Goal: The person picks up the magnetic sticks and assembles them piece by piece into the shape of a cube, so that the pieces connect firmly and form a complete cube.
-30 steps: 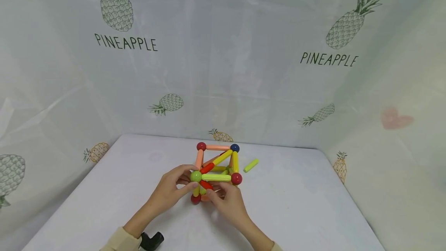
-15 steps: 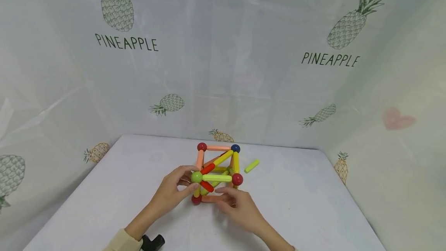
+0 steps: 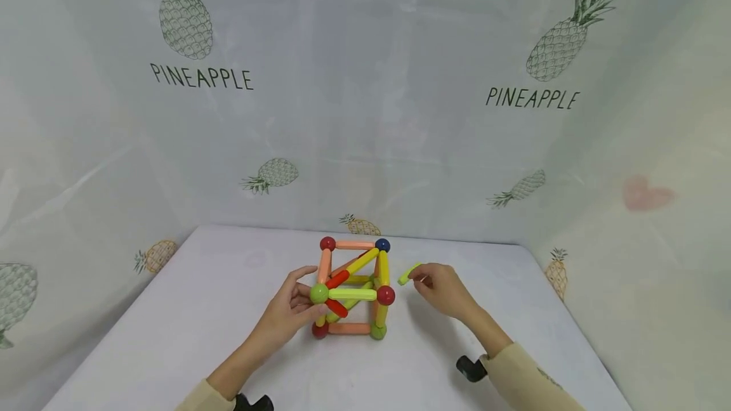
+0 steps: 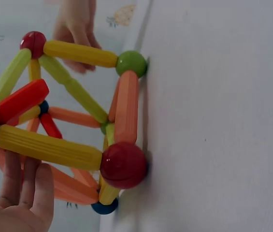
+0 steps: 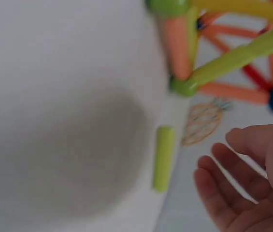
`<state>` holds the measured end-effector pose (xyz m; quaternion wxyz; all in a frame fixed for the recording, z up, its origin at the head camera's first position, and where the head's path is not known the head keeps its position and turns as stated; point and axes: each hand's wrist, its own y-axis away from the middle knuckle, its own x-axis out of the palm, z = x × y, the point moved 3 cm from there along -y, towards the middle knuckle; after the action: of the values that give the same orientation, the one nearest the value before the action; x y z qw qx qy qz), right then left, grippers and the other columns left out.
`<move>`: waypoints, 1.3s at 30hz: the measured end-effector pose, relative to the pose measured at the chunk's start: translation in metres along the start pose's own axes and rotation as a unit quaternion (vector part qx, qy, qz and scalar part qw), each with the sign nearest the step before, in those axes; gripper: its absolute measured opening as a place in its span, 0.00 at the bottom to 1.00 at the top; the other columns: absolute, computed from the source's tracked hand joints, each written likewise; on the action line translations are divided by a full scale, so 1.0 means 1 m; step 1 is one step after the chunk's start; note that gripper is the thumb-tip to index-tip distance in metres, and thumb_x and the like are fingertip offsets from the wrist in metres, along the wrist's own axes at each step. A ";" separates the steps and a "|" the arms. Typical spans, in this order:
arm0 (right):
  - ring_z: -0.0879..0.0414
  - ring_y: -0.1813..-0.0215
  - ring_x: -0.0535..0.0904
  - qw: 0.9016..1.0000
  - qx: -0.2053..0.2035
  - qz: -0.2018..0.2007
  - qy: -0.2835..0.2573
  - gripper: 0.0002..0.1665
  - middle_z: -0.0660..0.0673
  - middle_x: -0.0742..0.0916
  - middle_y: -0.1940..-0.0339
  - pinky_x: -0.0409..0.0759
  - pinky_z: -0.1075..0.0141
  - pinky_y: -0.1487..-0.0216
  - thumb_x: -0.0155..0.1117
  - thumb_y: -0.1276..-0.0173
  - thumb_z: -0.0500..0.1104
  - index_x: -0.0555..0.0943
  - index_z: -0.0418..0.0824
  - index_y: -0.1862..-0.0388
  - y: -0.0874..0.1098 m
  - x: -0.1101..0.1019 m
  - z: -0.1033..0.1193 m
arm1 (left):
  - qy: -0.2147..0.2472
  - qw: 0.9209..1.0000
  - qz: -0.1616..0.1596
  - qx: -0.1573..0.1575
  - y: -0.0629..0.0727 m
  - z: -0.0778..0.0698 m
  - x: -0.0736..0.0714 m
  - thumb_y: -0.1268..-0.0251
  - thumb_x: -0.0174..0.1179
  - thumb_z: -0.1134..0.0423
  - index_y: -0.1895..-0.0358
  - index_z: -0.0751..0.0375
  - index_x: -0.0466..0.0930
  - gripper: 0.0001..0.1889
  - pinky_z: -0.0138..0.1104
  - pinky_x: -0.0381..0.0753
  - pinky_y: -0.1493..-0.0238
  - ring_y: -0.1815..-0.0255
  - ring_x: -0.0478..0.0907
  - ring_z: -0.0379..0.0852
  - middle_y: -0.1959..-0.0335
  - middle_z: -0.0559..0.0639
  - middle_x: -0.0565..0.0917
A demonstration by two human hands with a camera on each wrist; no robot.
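A cube frame of magnetic building sticks and balls (image 3: 352, 294) stands on the table in the head view. My left hand (image 3: 285, 313) holds it at the green ball (image 3: 319, 293) of its near upper left corner. From that ball a short red stick (image 4: 22, 101) juts inward, its other end free. In the left wrist view, several fingers (image 4: 42, 193) lie behind a yellow stick. My right hand (image 3: 442, 290) is at a loose lime-green stick (image 3: 405, 276) right of the cube. The right wrist view shows its fingers spread, apart from that stick (image 5: 163, 159).
The white table (image 3: 457, 347) ends at a pineapple-print curtain (image 3: 388, 113) at the back. Black camera mounts (image 3: 471, 368) sit at both wrists. Diagonal sticks cross some of the cube's sides.
My right hand has left the red stick at the cube's front and moved right and away to the loose lime-green stick. My left hand keeps its place on the cube.
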<state>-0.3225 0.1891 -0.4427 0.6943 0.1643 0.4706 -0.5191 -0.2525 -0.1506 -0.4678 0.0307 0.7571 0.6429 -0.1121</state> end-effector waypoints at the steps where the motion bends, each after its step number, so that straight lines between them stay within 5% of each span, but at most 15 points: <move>1: 0.51 0.56 0.87 1.000 0.000 -0.005 0.017 0.10 0.42 0.91 0.55 0.89 0.58 0.52 0.70 0.30 0.29 0.89 0.38 0.52 -0.006 0.002 -0.005 | 0.012 1.000 -0.002 -0.009 0.001 0.002 0.000 0.36 0.78 0.57 0.21 0.40 0.63 0.43 0.28 0.84 0.44 0.46 0.83 0.49 0.48 0.55 0.81; 6: 0.44 0.43 0.86 0.996 0.010 -0.002 0.084 0.15 0.42 0.90 0.50 0.84 0.47 0.37 0.73 0.32 0.29 0.89 0.39 0.48 -0.027 0.018 -0.027 | 0.031 0.999 0.007 -0.021 0.002 0.006 0.004 0.34 0.77 0.57 0.19 0.43 0.60 0.44 0.28 0.84 0.45 0.46 0.82 0.51 0.47 0.56 0.83; 12: 0.43 0.36 0.82 0.991 0.016 0.035 0.128 0.17 0.43 0.90 0.44 0.79 0.46 0.30 0.73 0.30 0.30 0.89 0.42 0.44 -0.042 0.035 -0.046 | 0.069 0.996 0.030 -0.050 -0.001 0.008 0.013 0.31 0.74 0.54 0.17 0.42 0.53 0.46 0.42 0.83 0.37 0.43 0.83 0.51 0.40 0.56 0.85; 24: 0.51 0.55 0.83 0.977 0.013 0.049 0.206 0.13 0.48 0.90 0.59 0.86 0.54 0.44 0.79 0.33 0.36 0.93 0.46 0.51 -0.035 0.040 -0.048 | 0.111 0.990 0.033 -0.086 -0.007 0.016 0.019 0.29 0.72 0.51 0.16 0.42 0.52 0.46 0.48 0.80 0.31 0.41 0.83 0.50 0.35 0.55 0.84; 31: 0.57 0.61 0.84 0.991 0.061 0.045 0.114 0.16 0.51 0.89 0.64 0.88 0.58 0.53 0.78 0.35 0.33 0.90 0.42 0.50 0.013 0.021 -0.027 | 0.120 0.988 0.044 -0.085 -0.010 0.017 0.023 0.29 0.72 0.51 0.16 0.42 0.52 0.46 0.47 0.79 0.30 0.40 0.83 0.49 0.35 0.54 0.84; 39: 0.68 0.67 0.79 0.998 0.004 0.056 -0.011 0.12 0.54 0.89 0.63 0.81 0.71 0.66 0.77 0.34 0.36 0.90 0.43 0.51 0.060 0.023 0.021 | 0.111 0.989 0.033 -0.090 -0.013 0.023 0.021 0.30 0.73 0.50 0.16 0.40 0.54 0.46 0.51 0.77 0.29 0.39 0.84 0.50 0.35 0.54 0.84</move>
<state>-0.2593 0.1857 -0.4664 0.7271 0.1871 0.4507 -0.4828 -0.2647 -0.1327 -0.4930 0.0309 0.7799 0.6244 0.0321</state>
